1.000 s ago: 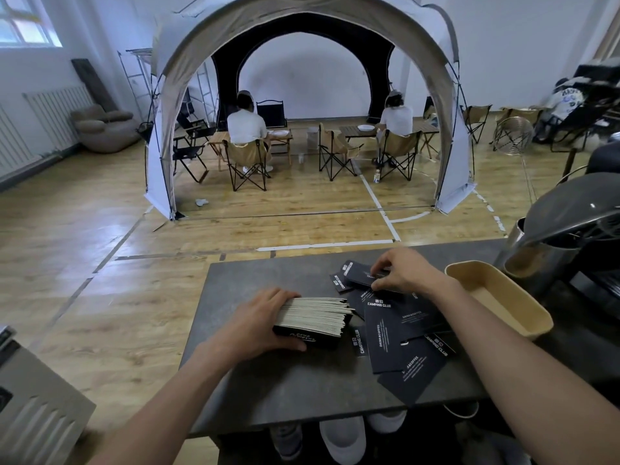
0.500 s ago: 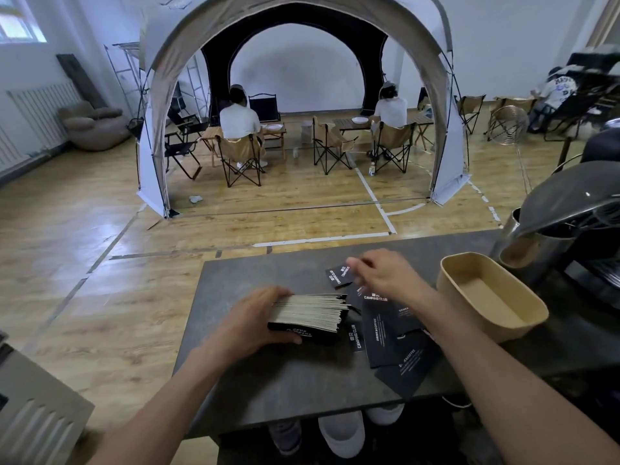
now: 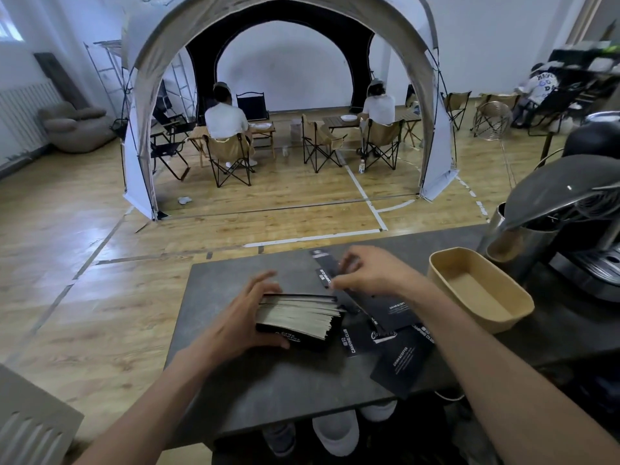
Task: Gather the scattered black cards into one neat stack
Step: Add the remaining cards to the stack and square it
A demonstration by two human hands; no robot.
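Observation:
A thick stack of black cards [image 3: 298, 318] with pale edges lies on the grey table [image 3: 268, 384]. My left hand [image 3: 241, 317] grips its left side, thumb along the front edge and fingers over the back. My right hand [image 3: 372, 275] hovers just right of the stack, pinching a black card [image 3: 327, 268] lifted off the table and tilted. Several loose black cards [image 3: 399, 360] with white print lie overlapping to the right of the stack, partly under my right forearm.
A tan oblong tray [image 3: 503, 317] sits at the right of the table. Behind it stands a metal cup [image 3: 503, 243] under a dark coffee machine [image 3: 577, 203]. Beyond the table's far edge is wooden floor with a tent, folding chairs and seated people.
My right hand has picked a black card off the far part of the pile and lifted it toward the stack. My left hand stays on the stack.

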